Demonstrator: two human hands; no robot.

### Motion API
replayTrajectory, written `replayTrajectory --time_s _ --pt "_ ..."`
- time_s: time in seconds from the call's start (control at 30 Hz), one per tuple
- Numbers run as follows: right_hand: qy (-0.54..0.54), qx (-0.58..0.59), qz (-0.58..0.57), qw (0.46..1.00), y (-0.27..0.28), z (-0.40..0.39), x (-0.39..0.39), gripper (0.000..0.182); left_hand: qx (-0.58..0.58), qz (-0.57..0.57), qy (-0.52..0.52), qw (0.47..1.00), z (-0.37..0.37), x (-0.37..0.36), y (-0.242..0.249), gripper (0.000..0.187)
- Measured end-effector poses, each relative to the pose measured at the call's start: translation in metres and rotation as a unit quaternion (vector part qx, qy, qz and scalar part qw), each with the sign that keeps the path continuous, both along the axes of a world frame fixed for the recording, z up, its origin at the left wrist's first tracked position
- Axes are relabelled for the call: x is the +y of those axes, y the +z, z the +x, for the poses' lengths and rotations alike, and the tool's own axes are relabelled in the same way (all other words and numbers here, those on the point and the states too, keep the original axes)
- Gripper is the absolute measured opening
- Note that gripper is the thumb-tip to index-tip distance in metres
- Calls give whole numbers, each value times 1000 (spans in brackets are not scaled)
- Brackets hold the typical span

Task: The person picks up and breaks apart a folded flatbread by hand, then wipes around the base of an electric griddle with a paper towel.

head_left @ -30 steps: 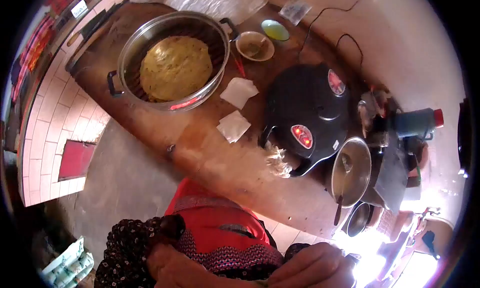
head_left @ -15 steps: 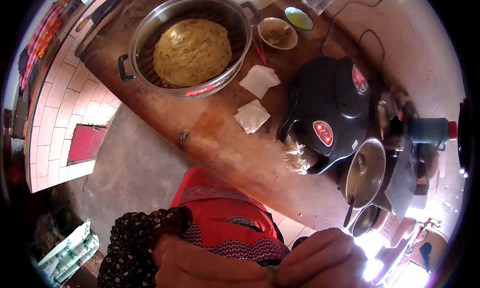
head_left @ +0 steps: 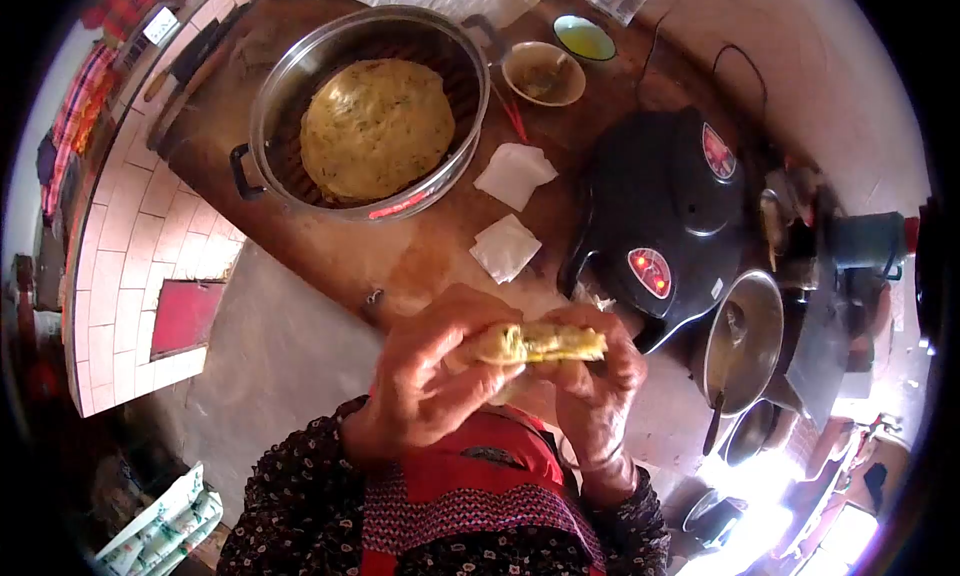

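Holding layered flatbread piece [head_left: 550, 342] up between both hands; fingers of left hand [head_left: 425, 376] gripping one end; fingers of right hand [head_left: 598, 381] gripping other; round flatbread [head_left: 378, 128] inside pot [head_left: 445, 180].

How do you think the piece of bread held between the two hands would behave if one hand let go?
The bread piece may droop a little beyond the left hand or right hand, as it looks thin and soft. It might split open, since its edge shows separate layers.
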State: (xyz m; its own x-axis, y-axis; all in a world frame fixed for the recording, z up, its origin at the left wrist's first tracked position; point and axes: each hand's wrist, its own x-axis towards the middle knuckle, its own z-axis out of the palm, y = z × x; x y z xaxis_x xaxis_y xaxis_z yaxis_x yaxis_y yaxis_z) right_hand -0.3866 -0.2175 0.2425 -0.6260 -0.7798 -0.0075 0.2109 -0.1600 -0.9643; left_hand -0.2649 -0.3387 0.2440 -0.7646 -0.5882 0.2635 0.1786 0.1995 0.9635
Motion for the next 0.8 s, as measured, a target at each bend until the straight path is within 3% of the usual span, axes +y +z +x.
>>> replayTrajectory --time_s 0.03,0.1,0.23,0.3,0.47,0.57,0.63,0.7,0.77,0.8 --pt "-26 -122 50 991 -1 4 -2 42 -35 90 11 995 0 3 -3 30" --pt "-24 -63 57 996 -15 1 -8 41 -43 91 6 995 1 -2 -14 31" --pt "-24 -102 -19 994 -36 2 -17 39 -38 53 -17 998 -1 -13 -13 34" --pt "-9 -203 -7 979 -32 2 -18 32 -56 87 -7 995 2 -11 -12 34" --pt "48 -314 -87 944 -44 4 -27 34 -89 130 -11 987 9 -16 -31 38" --pt "61 -339 -63 937 -58 6 -31 37 -157 192 35 968 12 -17 -46 37" --pt "64 -304 -21 950 -68 6 -29 47 -181 251 31 950 19 -23 -63 33" --pt "92 -116 55 987 -94 11 -23 59 -197 339 25 920 30 -25 -74 41" --pt "136 87 120 979 -116 10 -2 64 -194 360 28 912 42 -30 -98 41" --pt "134 38 184 973 -123 12 6 59 -186 379 32 906 46 -33 -113 42"
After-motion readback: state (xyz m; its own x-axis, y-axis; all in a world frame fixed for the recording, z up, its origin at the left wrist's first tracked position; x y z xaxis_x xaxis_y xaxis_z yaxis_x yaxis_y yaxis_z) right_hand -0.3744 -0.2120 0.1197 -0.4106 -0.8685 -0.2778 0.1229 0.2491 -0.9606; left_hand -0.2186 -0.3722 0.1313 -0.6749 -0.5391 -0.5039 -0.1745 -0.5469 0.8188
